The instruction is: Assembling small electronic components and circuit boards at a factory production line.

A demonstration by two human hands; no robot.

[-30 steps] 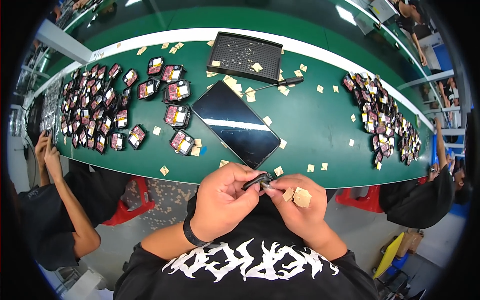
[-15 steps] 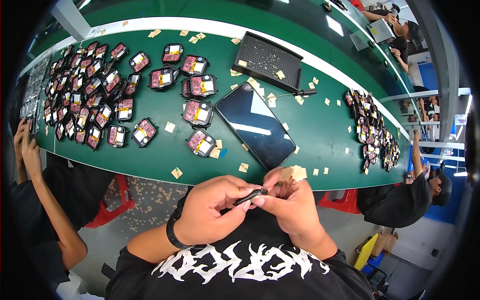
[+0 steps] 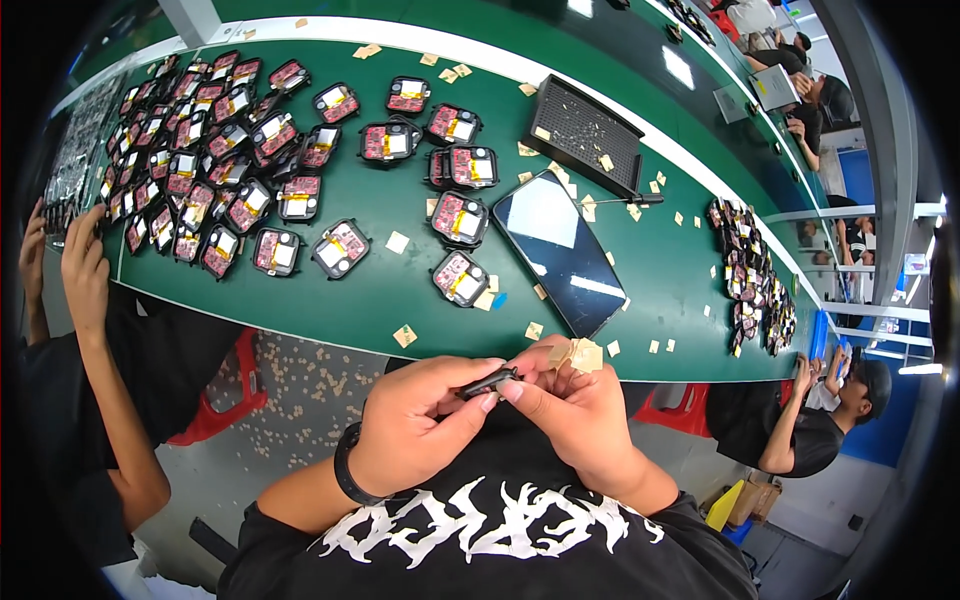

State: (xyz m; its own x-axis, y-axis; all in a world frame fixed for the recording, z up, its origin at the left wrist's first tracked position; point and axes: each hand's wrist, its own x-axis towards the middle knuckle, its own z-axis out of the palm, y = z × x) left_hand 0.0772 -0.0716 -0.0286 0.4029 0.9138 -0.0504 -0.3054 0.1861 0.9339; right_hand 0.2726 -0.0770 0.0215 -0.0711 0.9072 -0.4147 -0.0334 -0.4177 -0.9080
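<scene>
A small black case-like part (image 3: 487, 383), seen nearly edge-on, is pinched between my two hands just off the table's near edge. My left hand (image 3: 410, 415) grips its left end with thumb and fingers. On its right end press the thumb and fingertips of my right hand (image 3: 575, 410). Several tan paper squares (image 3: 583, 356) sit in a clump at my right index finger. The nearest open device housing (image 3: 461, 278), black with a red circuit board and a white block, lies on the table beyond my hands. The far side of the held part is hidden.
Many similar housings (image 3: 230, 150) are heaped at the left, with another pile (image 3: 745, 270) at the right. A large dark phone (image 3: 560, 255), a black tray (image 3: 625, 165) and a screwdriver (image 3: 648, 198) lie ahead. Co-workers sit at both sides; paper squares litter the green table (image 3: 380, 290).
The view has turned, so the table's things appear shifted right. Both hands keep their hold on the black part, now tilted slightly differently. The right-hand co-worker's raised arm has come down.
</scene>
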